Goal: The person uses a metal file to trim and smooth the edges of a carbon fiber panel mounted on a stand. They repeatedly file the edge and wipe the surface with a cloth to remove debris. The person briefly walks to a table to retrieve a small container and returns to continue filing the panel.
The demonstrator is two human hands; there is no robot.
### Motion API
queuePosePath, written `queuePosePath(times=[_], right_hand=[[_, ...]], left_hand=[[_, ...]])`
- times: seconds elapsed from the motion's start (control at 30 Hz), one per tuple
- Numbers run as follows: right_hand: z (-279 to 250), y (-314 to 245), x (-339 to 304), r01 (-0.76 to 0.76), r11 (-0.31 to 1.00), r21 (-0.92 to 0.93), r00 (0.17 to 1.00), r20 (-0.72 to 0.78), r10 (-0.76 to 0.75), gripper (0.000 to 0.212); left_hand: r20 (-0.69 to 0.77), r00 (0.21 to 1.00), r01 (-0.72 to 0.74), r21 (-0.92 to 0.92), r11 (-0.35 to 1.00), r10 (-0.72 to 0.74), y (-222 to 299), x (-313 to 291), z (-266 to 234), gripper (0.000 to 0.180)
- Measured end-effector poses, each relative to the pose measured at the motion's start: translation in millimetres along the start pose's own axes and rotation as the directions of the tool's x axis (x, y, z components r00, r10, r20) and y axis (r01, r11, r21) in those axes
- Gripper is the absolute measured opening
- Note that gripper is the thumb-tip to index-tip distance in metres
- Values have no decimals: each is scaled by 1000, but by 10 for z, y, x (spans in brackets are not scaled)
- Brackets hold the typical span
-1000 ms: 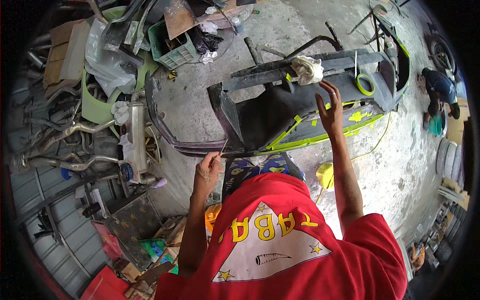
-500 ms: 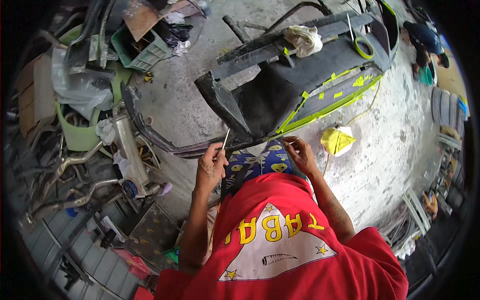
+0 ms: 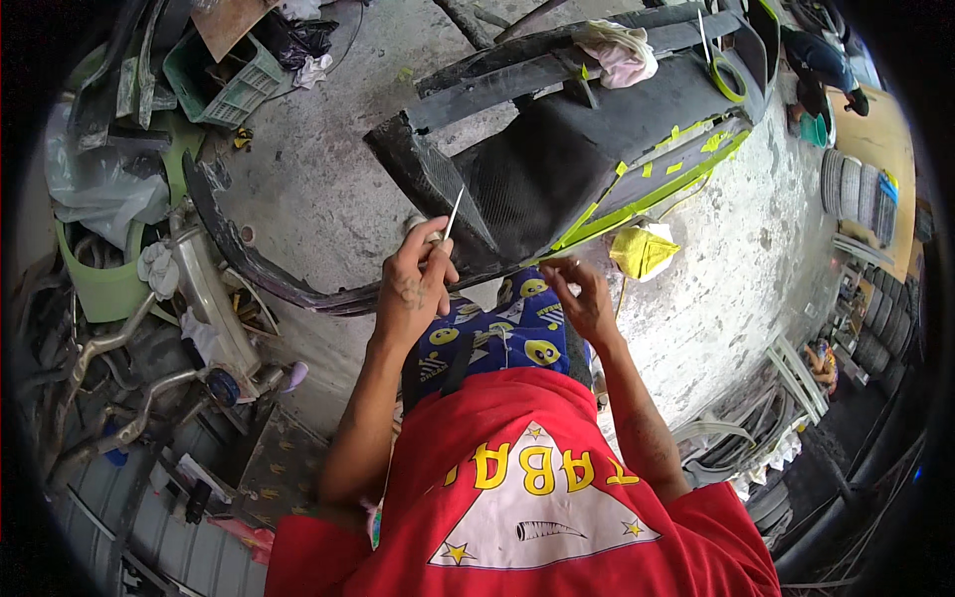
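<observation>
My left hand (image 3: 410,281) is closed around a thin, pale, pointed stick (image 3: 455,213), perhaps a blade or narrow tool. Its tip rises over the woven-texture corner of a large black car bumper (image 3: 542,164). Lower right of that corner, my right hand (image 3: 585,298) is closed with thumb and fingers curled together, close to the bumper's near edge. Whatever those fingers pinch, if anything, is hidden. Yellow-green masking tape (image 3: 599,225) borders an opening in the bumper. A crumpled whitish cloth (image 3: 619,52) and a green tape roll (image 3: 728,80) rest on top.
A yellow-and-white folded piece (image 3: 643,251) lies on the concrete floor beside the bumper. Exhaust pipes and a muffler (image 3: 214,298) crowd the left, below a green crate (image 3: 221,78). Another person (image 3: 824,72) bends at the far right, near stacked tyres (image 3: 854,191).
My left hand has moved up with the stick, which now overlaps the bumper's woven corner. The right hand stays by the near edge, its fingers more curled. The whole view has shifted.
</observation>
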State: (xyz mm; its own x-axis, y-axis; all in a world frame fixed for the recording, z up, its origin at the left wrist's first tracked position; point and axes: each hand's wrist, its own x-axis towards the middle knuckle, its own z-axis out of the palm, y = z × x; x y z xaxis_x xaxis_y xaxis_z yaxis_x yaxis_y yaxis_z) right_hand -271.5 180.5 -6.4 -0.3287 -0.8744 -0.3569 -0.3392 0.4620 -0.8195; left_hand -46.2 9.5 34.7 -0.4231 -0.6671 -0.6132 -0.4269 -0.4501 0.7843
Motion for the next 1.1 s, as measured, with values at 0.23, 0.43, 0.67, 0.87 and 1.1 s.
queuePosePath(times=[0.23,0.43,0.67,0.87,1.1], right_hand=[[-179,-494,1175,-5,986,165,996,89,-10,22],[-167,-246,1087,-205,952,227,920,375,108,23],[-359,24,835,-152,962,226,813,582,-8,19],[-535,18,1067,-129,987,94,761,648,38,21],[-602,-299,1598,46,981,191,797,585,-151,19]], left_hand=[[-121,993,-20,-43,999,14,25,217,233,33],[-263,957,101,-81,992,-119,56,184,412,34],[-310,913,206,-208,956,-264,163,254,801,31],[-309,909,227,-197,954,-280,115,461,1010,28],[-410,863,272,-113,956,-294,78,460,1054,32]])
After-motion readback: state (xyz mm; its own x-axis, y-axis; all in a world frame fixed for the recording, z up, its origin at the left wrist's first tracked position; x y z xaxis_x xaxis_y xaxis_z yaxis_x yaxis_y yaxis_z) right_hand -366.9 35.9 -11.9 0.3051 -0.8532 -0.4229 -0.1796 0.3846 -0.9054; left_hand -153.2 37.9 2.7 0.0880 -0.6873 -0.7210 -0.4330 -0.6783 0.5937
